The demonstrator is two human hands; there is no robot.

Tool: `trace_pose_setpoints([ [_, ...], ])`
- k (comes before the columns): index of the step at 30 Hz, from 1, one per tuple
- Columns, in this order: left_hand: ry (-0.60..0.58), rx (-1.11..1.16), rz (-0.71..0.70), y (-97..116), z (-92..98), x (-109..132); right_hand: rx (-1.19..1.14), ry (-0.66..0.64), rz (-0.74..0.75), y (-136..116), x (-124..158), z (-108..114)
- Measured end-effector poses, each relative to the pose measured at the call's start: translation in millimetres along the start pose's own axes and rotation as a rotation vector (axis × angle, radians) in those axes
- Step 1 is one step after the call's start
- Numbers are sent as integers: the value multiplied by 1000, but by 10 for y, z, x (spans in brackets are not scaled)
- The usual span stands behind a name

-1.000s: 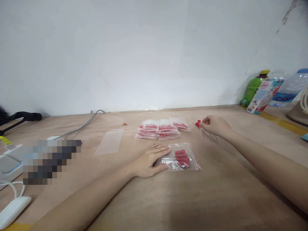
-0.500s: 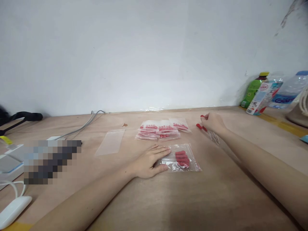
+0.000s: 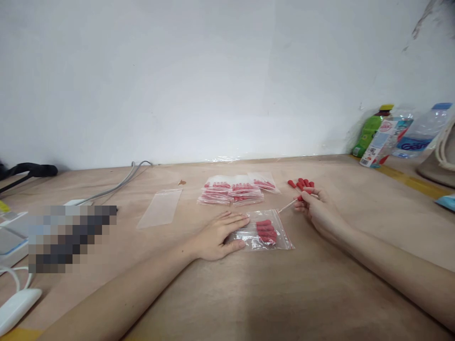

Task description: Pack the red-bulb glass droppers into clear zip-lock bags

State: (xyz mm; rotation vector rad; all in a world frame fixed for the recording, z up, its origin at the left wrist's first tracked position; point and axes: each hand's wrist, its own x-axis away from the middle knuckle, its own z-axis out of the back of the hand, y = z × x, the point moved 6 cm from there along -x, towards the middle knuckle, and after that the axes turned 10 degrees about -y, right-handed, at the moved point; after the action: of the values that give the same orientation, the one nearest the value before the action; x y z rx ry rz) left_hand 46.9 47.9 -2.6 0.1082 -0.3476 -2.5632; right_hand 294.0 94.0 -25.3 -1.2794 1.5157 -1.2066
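Observation:
My left hand [image 3: 218, 237] lies flat on a clear zip bag [image 3: 284, 240], fingers spread, resting on its left part. Inside the bag, several red rubber bulbs [image 3: 266, 232] of droppers lie in a row. My right hand [image 3: 322, 208] pinches a dropper [image 3: 288, 205] by its red bulb, its thin clear tube slanting down to the left toward the bag's upper right corner. Just beyond that hand lie several loose droppers [image 3: 302, 182] with red bulbs; the hand hides most of their tubes.
Behind the bag are stacks of filled small bags [image 3: 245, 192]. A flat translucent bag [image 3: 159, 208] lies to the left. Bottles [image 3: 369, 130] and a carton [image 3: 378, 142] stand at the back right. A cable [image 3: 117, 184] and white devices [image 3: 17, 310] occupy the left side.
My right hand has moved from the loose droppers nearer and slightly left, bringing one dropper toward the bag. My left hand stays flat on the bag.

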Motion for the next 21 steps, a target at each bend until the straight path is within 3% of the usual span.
trace_pose_setpoints([
  [6, 7, 15, 4, 5, -1, 9, -93, -152, -131, 148, 127, -143],
  [15, 1, 11, 36, 8, 11, 26, 274, -620, -154, 148, 250, -338],
  [21, 3, 6, 19, 8, 2, 10, 385, -536, -159, 107, 291, -467],
])
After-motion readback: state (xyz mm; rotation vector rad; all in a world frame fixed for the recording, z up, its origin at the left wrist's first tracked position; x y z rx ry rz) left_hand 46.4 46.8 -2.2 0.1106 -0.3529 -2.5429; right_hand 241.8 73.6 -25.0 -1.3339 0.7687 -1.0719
